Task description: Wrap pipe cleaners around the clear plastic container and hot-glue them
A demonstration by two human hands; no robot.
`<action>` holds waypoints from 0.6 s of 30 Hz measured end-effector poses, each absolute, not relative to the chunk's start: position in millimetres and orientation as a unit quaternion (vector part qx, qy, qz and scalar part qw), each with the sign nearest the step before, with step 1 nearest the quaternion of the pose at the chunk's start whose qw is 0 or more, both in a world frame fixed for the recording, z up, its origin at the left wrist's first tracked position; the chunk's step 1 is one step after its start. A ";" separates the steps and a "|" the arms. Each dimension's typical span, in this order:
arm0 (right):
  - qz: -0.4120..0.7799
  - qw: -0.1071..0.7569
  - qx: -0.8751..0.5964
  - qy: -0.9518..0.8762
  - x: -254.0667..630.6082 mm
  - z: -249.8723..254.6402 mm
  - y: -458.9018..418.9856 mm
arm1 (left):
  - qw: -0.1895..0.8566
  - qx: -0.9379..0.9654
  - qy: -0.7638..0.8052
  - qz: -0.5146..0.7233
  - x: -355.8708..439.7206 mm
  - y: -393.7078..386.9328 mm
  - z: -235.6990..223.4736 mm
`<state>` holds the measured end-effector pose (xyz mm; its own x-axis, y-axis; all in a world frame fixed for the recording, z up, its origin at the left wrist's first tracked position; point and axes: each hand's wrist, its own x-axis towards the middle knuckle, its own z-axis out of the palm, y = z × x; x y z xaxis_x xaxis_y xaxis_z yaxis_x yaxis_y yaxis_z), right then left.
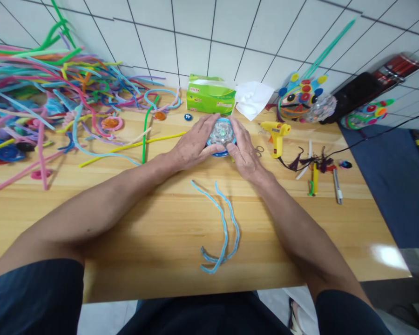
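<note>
Here's the silvery, blue-rimmed disc (222, 133), just in front of the green tissue pack (209, 97) on the bench (143, 260), and the grip is two-handed: left hand (196, 140) and right hand (246, 150) cup its sides, thumbs at the near edge. This looks like a pressing or steadying step; the next move seems to call for even pressure before any release. Nearer the body, two blue fuzzy stems (225, 228) lie loose; off right, the yellow glue gun (277, 138).

left hand (196, 143) and right hand (244, 151) curve inward.
</note>
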<state>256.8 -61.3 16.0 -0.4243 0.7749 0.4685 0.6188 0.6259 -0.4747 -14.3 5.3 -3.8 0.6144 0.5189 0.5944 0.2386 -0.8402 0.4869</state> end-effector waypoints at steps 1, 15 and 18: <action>0.113 0.340 -0.416 -0.836 256.9 14.8 -60.6 | 0.181 0.880 0.214 0.384 -14.1 5.4 -3.3; 0.101 0.362 -0.427 -0.823 250.9 4.4 -56.9 | 0.196 0.874 0.215 0.388 -11.2 7.9 -6.2; 0.101 0.369 -0.423 -0.821 250.7 4.7 -56.8 | 0.203 0.866 0.221 0.400 -10.1 6.7 -6.4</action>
